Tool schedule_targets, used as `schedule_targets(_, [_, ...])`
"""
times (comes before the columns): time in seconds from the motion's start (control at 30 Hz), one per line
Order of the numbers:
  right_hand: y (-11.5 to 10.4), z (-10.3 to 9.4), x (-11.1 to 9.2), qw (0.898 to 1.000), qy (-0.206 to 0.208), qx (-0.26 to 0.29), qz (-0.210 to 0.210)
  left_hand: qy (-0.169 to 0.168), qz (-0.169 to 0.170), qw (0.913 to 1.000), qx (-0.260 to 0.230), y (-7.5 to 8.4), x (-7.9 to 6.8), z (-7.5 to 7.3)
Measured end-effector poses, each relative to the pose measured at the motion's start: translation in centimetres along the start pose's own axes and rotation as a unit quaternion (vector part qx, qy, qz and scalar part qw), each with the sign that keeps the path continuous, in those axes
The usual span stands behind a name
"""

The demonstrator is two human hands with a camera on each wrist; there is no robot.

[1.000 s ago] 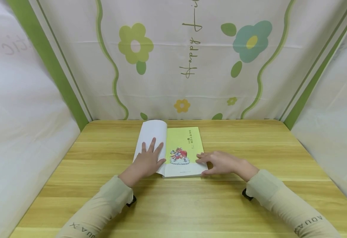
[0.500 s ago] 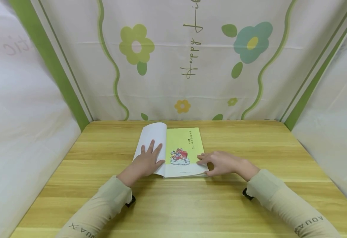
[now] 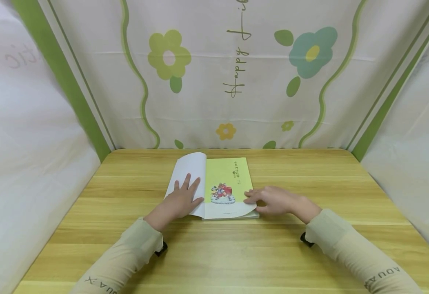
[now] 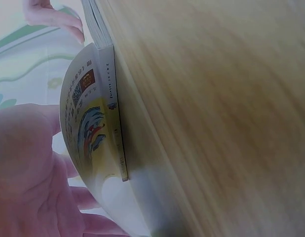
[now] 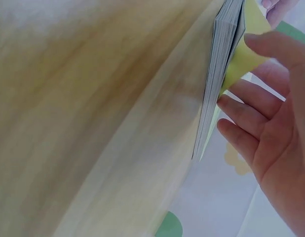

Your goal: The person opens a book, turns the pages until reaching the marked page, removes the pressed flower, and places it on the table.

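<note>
A paperback book (image 3: 229, 171) lies opened on the wooden table, its cover (image 3: 188, 165) folded over to the left with the white inner side up. On the right is a yellow-green title page (image 3: 221, 171) with a small coloured figure and a white bottom band. My left hand (image 3: 181, 200) rests on the cover, fingers spread. From the left wrist, the cover's printed outside (image 4: 88, 118) bows away from the spine. My right hand (image 3: 273, 200) pinches the title page's lower right corner between thumb and fingers. In the right wrist view, that yellow page (image 5: 241, 64) bends up from the page block (image 5: 211, 89).
The wooden table (image 3: 218, 257) extends on every side of the book. Behind it hangs a white curtain (image 3: 207, 102) with printed flowers, and white fabric walls (image 3: 27, 155) stand to the left and right. Dark wrist straps show under both sleeves.
The title page's lower right corner has risen and curled, baring the pages below. My right thumb has slipped beneath it. The left hand stays on the cover, almost unmoved.
</note>
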State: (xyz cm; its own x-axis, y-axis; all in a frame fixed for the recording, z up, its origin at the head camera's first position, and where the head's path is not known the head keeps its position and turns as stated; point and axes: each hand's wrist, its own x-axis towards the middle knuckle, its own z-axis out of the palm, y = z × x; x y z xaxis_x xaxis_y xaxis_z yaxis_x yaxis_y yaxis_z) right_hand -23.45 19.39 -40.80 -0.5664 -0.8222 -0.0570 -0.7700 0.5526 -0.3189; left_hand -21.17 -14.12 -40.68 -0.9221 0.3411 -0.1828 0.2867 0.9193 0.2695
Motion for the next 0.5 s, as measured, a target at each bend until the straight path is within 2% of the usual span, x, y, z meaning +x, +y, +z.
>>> schedule_targets(0.33, [0.2,0.16,0.3,0.998,0.056,-0.009,-0.017,-0.005,-0.01,0.9999,-0.009,0.07,0.0,-0.07])
schedule_targets(0.43, [0.09,0.28,0.36,0.996,0.091,-0.021,-0.003,-0.006,-0.013,0.9998,-0.012,0.13,-0.04,-0.07])
schedule_targets(0.5, [-0.08,0.37,0.47,0.993,0.109,-0.025,0.025,-0.007,-0.014,0.9998,-0.011,0.19,-0.15,-0.09])
